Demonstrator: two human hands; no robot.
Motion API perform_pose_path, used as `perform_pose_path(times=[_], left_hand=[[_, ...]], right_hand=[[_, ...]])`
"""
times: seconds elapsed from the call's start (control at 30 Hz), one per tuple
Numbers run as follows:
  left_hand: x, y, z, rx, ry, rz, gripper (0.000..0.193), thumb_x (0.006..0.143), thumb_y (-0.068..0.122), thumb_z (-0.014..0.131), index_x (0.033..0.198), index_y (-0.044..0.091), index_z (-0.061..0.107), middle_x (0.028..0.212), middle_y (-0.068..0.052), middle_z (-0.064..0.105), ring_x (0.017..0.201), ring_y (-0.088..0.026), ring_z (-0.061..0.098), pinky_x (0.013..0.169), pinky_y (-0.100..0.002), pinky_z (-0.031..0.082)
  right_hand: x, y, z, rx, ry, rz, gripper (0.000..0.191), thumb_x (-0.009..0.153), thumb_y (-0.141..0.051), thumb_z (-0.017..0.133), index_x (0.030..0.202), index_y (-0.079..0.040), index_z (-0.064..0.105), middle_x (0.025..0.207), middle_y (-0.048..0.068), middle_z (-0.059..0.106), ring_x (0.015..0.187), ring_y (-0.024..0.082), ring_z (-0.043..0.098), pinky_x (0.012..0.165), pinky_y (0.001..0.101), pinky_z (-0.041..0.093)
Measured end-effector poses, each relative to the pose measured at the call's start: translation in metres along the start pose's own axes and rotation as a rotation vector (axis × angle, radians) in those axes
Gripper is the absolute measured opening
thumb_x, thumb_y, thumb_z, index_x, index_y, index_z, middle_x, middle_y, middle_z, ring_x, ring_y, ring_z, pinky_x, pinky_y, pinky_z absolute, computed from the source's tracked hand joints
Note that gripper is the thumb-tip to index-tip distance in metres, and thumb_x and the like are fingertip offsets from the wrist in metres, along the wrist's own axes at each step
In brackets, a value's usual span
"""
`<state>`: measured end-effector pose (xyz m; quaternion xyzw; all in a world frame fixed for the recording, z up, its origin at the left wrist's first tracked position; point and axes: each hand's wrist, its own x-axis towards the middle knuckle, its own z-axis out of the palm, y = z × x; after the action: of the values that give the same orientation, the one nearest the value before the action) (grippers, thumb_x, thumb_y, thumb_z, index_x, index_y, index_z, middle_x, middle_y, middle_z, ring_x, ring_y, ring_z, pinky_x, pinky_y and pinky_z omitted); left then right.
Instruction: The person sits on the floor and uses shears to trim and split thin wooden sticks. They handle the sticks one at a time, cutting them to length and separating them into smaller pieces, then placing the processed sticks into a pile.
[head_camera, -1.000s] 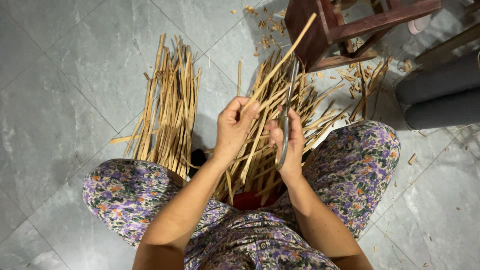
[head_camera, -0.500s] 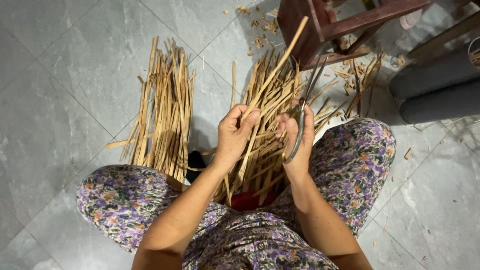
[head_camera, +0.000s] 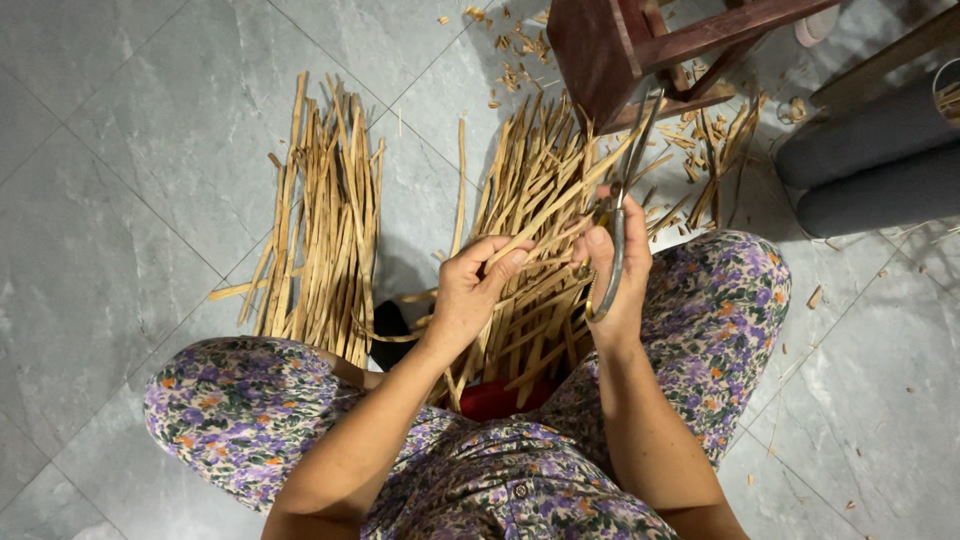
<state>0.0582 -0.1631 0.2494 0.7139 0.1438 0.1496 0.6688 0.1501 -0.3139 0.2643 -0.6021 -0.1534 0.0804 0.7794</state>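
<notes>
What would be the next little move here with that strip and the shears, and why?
Probably close the shears on the bamboo strip. The left hand holds the strip pointing toward the blades, the right hand grips the handles, and the blades sit right beside the strip's far end.

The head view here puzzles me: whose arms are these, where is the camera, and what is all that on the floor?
There is no machine here. The camera sits on a person's head and looks down, so the two bare arms are that person's own, above knees in flowered cloth. The left hand grips one thin cane strip that slants up to the right. The right hand is closed on metal shears, whose tips point away from the body. On the grey tiled floor lie two heaps of strips: a pile to the left, and a fan under the hands. A dark wooden stool stands beyond, with chips around it.
</notes>
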Motion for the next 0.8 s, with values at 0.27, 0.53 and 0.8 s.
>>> perform_pose_path(times=[0.27,0.53,0.8], left_hand=[[-0.001,-0.001,-0.001,0.043,-0.001,0.032,0.019,0.100,0.017,0.069,0.113,0.004,0.076,0.098,-0.001,0.075,0.088,-0.007,0.066,0.081,-0.023,0.054],[-0.001,-0.001,0.000,0.025,-0.018,-0.003,0.022,0.101,0.017,0.069,0.117,0.005,0.076,0.099,-0.002,0.074,0.088,-0.007,0.066,0.080,-0.023,0.054],[0.030,0.022,-0.012,-0.046,0.105,0.012,0.032,0.108,0.024,0.061,0.137,0.013,0.068,0.098,0.005,0.066,0.076,-0.004,0.053,0.064,-0.017,0.045]], right_hand=[[-0.001,0.002,0.000,0.085,0.037,0.025,0.051,0.105,-0.030,0.066,0.143,0.000,0.050,0.081,-0.001,0.057,0.069,0.006,0.053,0.060,0.0215,0.045],[0.000,-0.003,0.003,0.026,0.160,0.049,0.050,0.099,-0.034,0.070,0.134,-0.001,0.056,0.071,-0.001,0.054,0.051,0.006,0.049,0.043,0.0212,0.043],[-0.009,0.014,0.021,0.098,-0.026,0.137,0.062,0.098,-0.034,0.073,0.143,-0.004,0.042,0.107,0.012,0.075,0.064,0.010,0.061,0.054,0.0222,0.051]])
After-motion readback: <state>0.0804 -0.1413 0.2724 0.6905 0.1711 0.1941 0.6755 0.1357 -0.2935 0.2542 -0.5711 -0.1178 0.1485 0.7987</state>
